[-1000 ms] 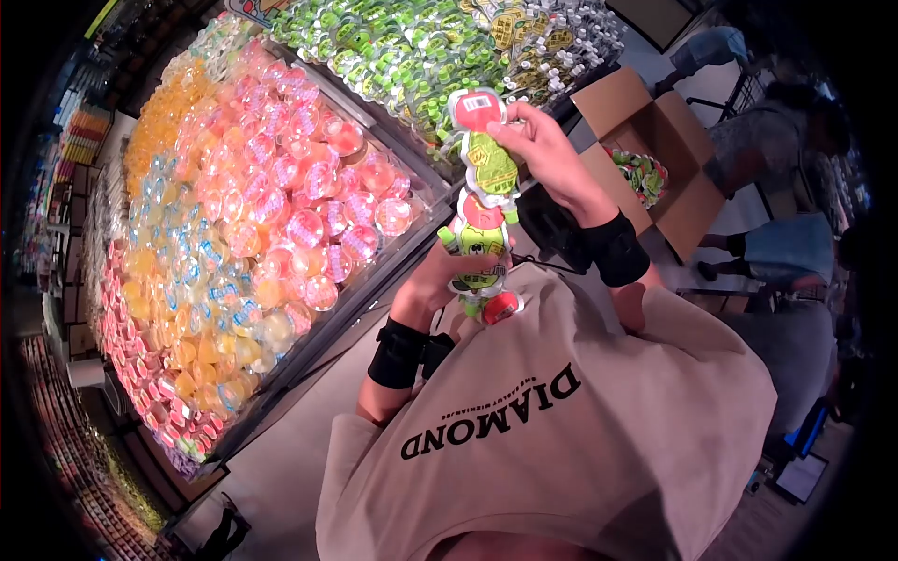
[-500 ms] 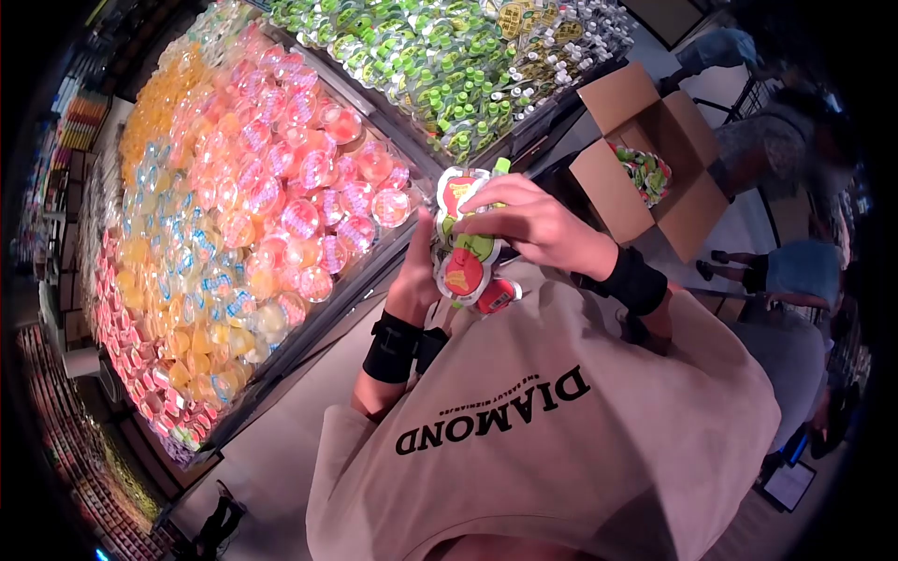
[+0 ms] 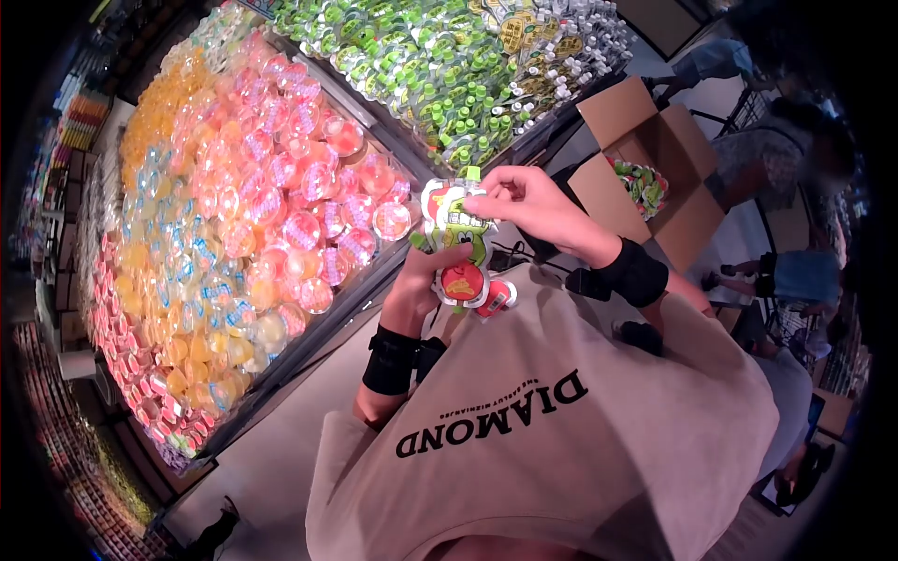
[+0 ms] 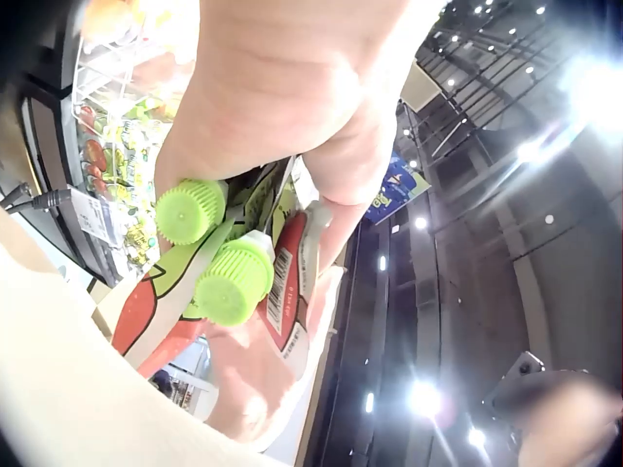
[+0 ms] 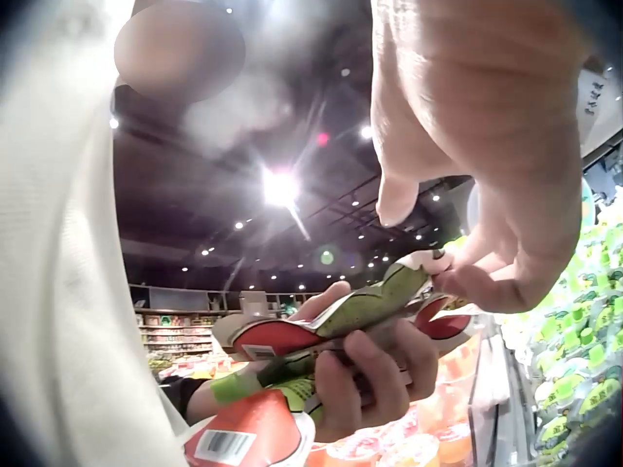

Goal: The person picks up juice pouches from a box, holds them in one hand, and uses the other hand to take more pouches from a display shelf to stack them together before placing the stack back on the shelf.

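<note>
A stack of flat green-and-red spouted drink pouches (image 3: 463, 234) is gripped by my left hand (image 3: 418, 276), its thumb lying over the top pouch. Green screw caps (image 4: 234, 282) stick out of the stack in the left wrist view. A red pouch end with a barcode (image 3: 498, 297) juts from the bottom, close to the shirt. My right hand (image 3: 533, 206) pinches the top pouch near its upper end. In the right wrist view, the fingertips (image 5: 458, 282) are at the pouch's edge, and the left fingers (image 5: 375, 375) curl round the underside.
Cup jellies in several colours fill a large display bin (image 3: 318, 323) at left. Green-capped pouches (image 3: 458, 112) fill another bin ahead. An open cardboard box (image 3: 687, 140) with pouches inside stands at right. People (image 3: 795, 276) are beyond it.
The pouches were first held out lengthwise, then drawn together into a stack near the body. The left thumb has come down onto them, and the right hand has shifted to the upper end.
</note>
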The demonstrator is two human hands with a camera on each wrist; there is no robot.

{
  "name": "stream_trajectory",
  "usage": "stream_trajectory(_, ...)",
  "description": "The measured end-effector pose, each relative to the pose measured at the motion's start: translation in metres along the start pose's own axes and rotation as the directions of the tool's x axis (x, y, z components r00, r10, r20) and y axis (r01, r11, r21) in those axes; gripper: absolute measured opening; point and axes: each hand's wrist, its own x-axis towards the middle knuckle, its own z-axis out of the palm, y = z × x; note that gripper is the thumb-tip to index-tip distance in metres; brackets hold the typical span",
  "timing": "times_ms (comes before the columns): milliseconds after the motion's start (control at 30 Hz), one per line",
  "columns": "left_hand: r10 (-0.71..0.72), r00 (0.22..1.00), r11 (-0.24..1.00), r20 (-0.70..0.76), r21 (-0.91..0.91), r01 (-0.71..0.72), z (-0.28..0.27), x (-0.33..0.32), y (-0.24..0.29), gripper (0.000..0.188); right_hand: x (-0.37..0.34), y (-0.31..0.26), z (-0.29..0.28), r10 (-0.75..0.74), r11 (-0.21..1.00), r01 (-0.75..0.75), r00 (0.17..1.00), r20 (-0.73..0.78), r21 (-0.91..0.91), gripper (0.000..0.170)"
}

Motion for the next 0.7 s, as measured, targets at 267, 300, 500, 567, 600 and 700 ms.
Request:
stream_trajectory(267,0.101,0.990,0.995,0.095,-0.009,-0.101,0.008,-0.004,0.026,0.053,0.015,-0.045,-0.002,-0.105,0.975,0.129,0.985,0.139,-0.180,0.042)
stream_trajectory(300,0.128,0.990,0.992,0.064,0.012,-0.129,0.016,-0.009,0.030,0.055,0.016,-0.052,-0.003,-0.112,0.963,0.148,0.980,0.166,-0.227,0.042)
stream_trajectory(500,0.181,0.982,0.967,0.061,0.172,-0.189,0.028,-0.008,0.048,0.059,0.027,-0.085,-0.003,-0.192,0.828,0.317,0.935,0.297,-0.463,0.043)
stream_trajectory(567,0.170,0.984,0.982,0.054,0.079,-0.174,0.009,-0.004,0.046,0.058,0.033,-0.102,-0.008,-0.274,0.808,0.396,0.908,0.317,-0.436,0.042)
stream_trajectory(600,0.152,0.987,0.988,0.043,-0.015,-0.151,0.002,-0.003,0.045,0.057,0.036,-0.114,-0.012,-0.351,0.786,0.470,0.874,0.336,-0.402,0.041)
stream_trajectory(700,0.180,0.983,0.975,0.017,-0.137,-0.176,-0.002,-0.006,0.055,0.053,0.043,-0.181,-0.038,-0.426,0.841,0.461,0.887,0.178,-0.284,0.032)
